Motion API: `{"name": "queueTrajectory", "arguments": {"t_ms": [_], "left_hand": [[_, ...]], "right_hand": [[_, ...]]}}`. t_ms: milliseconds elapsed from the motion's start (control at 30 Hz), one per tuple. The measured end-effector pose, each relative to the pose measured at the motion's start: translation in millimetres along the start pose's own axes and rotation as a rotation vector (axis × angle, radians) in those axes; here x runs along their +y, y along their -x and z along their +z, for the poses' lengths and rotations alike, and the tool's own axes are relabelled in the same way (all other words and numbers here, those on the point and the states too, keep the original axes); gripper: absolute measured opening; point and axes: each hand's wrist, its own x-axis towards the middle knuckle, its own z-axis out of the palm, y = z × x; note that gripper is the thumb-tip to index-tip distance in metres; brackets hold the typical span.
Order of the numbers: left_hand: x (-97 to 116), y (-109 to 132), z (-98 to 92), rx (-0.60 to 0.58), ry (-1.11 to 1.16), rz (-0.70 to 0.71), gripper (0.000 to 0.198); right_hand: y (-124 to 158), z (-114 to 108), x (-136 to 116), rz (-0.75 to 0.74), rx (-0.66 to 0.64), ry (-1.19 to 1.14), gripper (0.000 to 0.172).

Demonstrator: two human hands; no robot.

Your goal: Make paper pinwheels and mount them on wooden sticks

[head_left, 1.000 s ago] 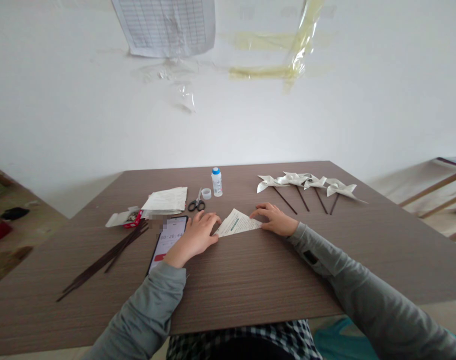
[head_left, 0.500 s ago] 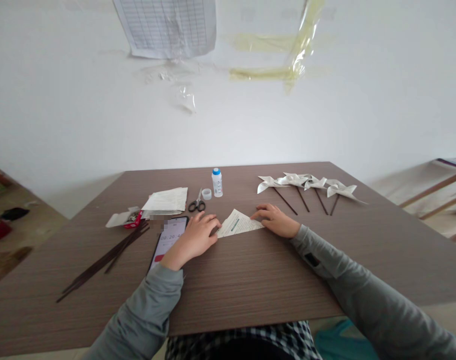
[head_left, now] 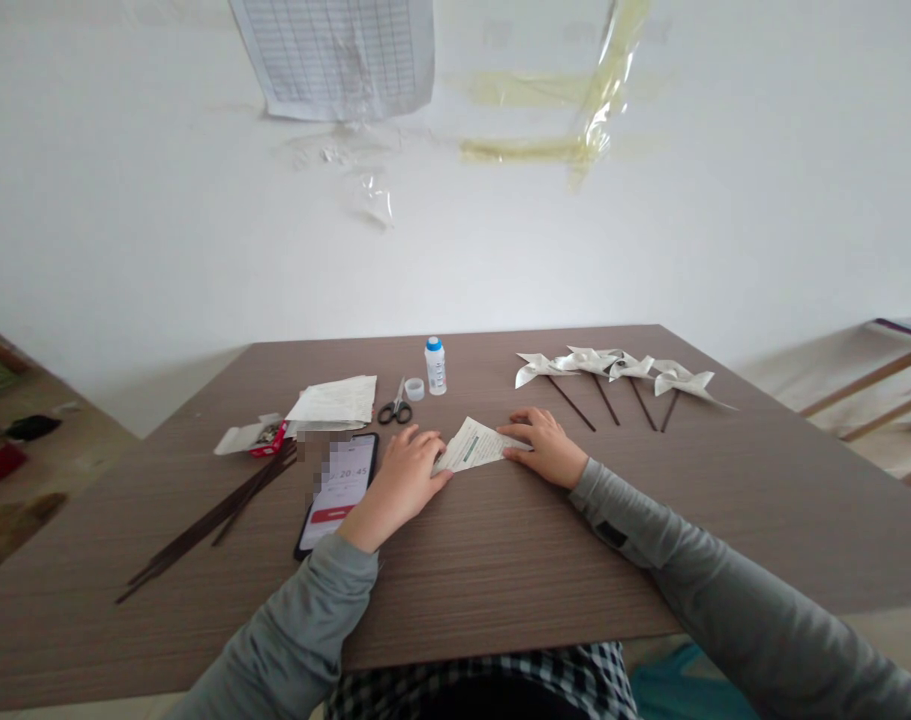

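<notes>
A printed sheet of paper (head_left: 471, 445), folded into a triangle, lies on the table in front of me. My left hand (head_left: 406, 478) grips its left corner, with the thumb at the lower edge and the fingers above. At the opposite corner, my right hand (head_left: 546, 446) holds the paper between thumb and fingers. Under my left wrist, partly covered, is a phone (head_left: 342, 490) with a timer on its screen. Scissors (head_left: 395, 408) lie just beyond my left hand.
A blue-capped bottle (head_left: 435, 368) stands behind the paper beside a small clear cup (head_left: 414, 389). Several paper pinwheels (head_left: 624, 368) on dark sticks lie at the right. On the left are stacked paper sheets (head_left: 333, 402), a red box (head_left: 264, 438) and dark sticks (head_left: 207, 525).
My left hand has moved right along the paper, and its thumb now reaches the lower edge. My right hand has shifted slightly left, closing in on the right corner. More of the phone shows.
</notes>
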Motion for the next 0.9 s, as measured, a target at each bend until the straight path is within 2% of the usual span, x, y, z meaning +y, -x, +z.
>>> {"name": "queueTrajectory", "arguments": {"t_ms": [267, 500, 900], "left_hand": [[3.9, -2.6, -0.1, 0.008, 0.022, -0.012, 0.016], [6.8, -3.8, -2.8, 0.047, 0.076, -0.004, 0.021], [4.2, -2.2, -3.0, 0.031, 0.011, -0.026, 0.018]], "right_hand": [[-1.5, 1.6, 4.4, -0.037, 0.023, -0.066, 0.046], [-1.3, -1.9, 0.0, -0.058, 0.061, -0.119, 0.043], [0.1, -9.4, -8.0, -0.084, 0.064, -0.153, 0.036]]}}
